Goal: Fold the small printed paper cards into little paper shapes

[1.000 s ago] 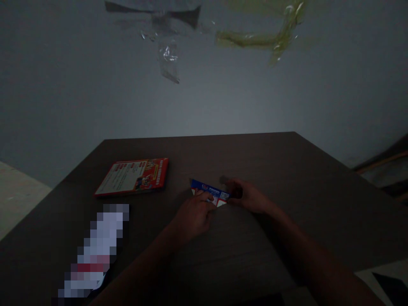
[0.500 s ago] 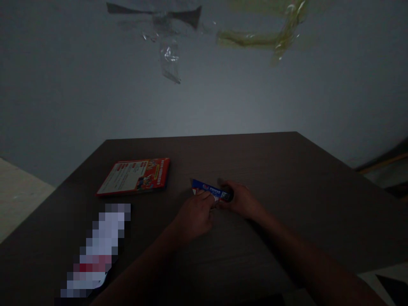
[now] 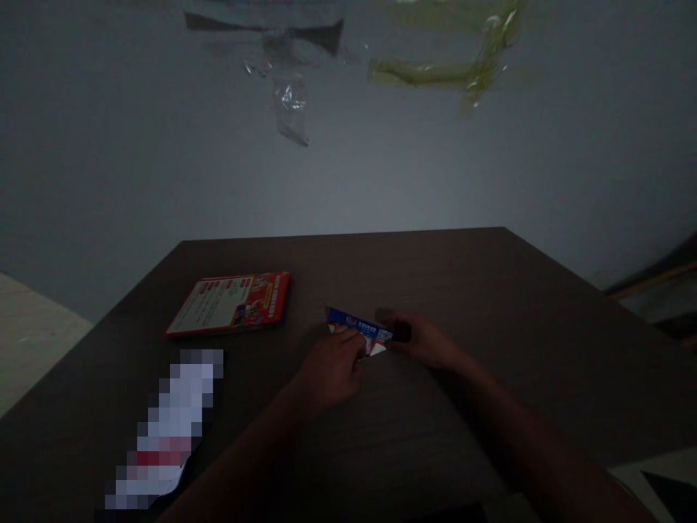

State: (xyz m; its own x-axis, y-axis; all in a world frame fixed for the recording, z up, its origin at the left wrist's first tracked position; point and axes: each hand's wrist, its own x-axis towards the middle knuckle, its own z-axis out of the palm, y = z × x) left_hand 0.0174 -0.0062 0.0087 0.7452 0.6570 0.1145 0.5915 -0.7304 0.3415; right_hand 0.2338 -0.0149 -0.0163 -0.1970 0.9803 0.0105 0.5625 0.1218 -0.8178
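A small printed paper piece (image 3: pixel 368 330), blue with white and red parts and a QR code at its right end, lies slanted on the table, apparently folded. My left hand (image 3: pixel 333 367) has its curled fingers over the lower middle of the paper, holding it against the tabletop; the part under the fingers is hidden. At the paper's right end is my right hand (image 3: pixel 425 340), its thumb and forefinger curved apart around a dark gap. Whether its fingertips touch the paper edge, I cannot tell.
A red and white printed box or book (image 3: pixel 231 303) lies on the brown table (image 3: pixel 462 283) at the left. Closer in, a long pixelated item (image 3: pixel 174 421) rests beside my left forearm. The wall (image 3: pixel 348 181) behind the table carries strips of tape (image 3: pixel 425 73).
My right hand has shifted slightly right, its fingers loosening from the paper's right end, so the QR code and a white corner now show. My left hand stays on the paper.
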